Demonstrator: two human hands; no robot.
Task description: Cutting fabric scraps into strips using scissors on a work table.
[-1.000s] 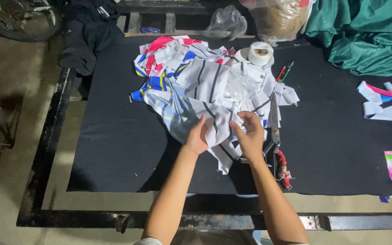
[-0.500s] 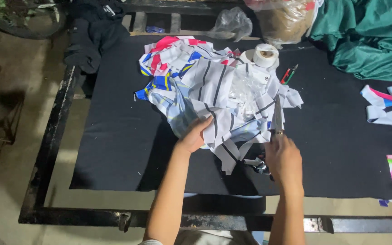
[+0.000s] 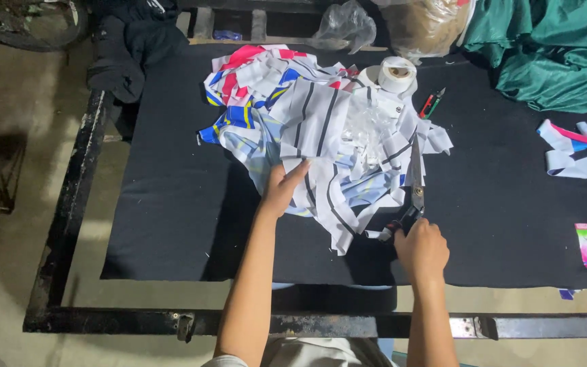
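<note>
Right hand (image 3: pixel 421 248), lower centre-right, is gripping the scissors (image 3: pixel 412 190), fingers clenched on the handles. Left hand (image 3: pixel 281 188), fingers released, is pressing flat on the striped fabric pile (image 3: pixel 327 143) mid-frame on the black surface (image 3: pixel 504 204). Tape roll (image 3: pixel 397 73) is sitting further back.

Dim, overhead-lit, soft shadows, slightly blurred throughout

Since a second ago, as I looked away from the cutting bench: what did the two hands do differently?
The right hand left the pile of white striped fabric pieces, dropped toward the table's near edge and took hold of the long metal scissors. The left hand stayed flat on the pile. The roll of white tape and green cloth kept their places.
</note>
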